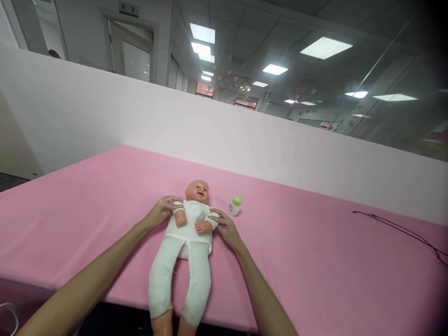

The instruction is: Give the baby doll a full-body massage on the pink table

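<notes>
The baby doll (189, 223) was laid at 12 o'clock on the pink tabletop (297, 266), cupped at the shoulders by the left hand (161, 211) and right hand (224, 226), though a firm grip could not be told. The green-capped bottle (235, 206) was placed at 2 o'clock, where it could be knocked over by a slip of the right hand.

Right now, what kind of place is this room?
Probably a baby-care training room: a baby doll lies on a pink-covered table, a small green-capped bottle stands beside it, and colored hearts decorate the room beyond.

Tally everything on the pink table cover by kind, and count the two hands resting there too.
Baby doll: 1
Bottle with green cap: 1
Black cable: 1
Left hand and right hand: 2
Total: 5
</notes>
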A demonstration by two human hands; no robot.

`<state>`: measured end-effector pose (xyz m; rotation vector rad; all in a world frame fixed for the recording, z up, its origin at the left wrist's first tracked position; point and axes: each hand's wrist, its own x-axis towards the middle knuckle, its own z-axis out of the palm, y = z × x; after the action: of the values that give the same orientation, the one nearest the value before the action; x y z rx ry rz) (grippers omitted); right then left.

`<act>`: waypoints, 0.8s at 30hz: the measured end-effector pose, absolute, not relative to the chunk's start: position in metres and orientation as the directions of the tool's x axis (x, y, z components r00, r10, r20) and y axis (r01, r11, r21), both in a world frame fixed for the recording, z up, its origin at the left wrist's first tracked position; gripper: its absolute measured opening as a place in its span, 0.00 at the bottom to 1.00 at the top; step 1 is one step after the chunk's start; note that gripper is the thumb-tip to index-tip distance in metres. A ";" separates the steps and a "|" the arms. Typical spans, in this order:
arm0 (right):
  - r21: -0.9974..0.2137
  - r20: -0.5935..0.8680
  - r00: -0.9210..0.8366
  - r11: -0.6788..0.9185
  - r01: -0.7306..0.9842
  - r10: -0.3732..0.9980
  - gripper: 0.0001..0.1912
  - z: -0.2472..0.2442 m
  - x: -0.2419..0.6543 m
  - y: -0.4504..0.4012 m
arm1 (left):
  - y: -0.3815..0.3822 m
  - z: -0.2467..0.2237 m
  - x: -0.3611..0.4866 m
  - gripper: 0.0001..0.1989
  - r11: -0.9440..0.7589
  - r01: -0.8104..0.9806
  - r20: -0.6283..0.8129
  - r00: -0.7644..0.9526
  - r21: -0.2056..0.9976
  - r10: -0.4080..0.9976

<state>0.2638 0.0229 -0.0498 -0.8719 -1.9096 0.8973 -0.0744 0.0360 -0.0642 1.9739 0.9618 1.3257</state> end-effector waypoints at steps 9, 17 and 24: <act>-0.970 0.227 -0.075 0.232 0.068 0.971 0.24 -0.062 0.254 0.029 | 0.038 -0.073 -0.068 0.18 -0.389 0.117 0.402 -0.131 0.914 0.906; -0.989 0.142 -0.078 0.144 0.034 0.987 0.27 -0.060 0.254 0.030 | 0.045 -0.080 -0.072 0.24 -0.351 0.056 0.356 -0.168 0.935 0.919; -0.865 0.387 -0.328 0.463 0.196 0.862 0.17 -0.054 0.260 0.025 | 0.026 -0.059 -0.066 0.19 -0.672 0.353 0.625 0.253 0.651 0.738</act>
<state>0.2598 0.0249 -0.0541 -0.8996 -1.7955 0.9118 -0.0660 0.0262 -0.0592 2.1527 0.9975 1.3939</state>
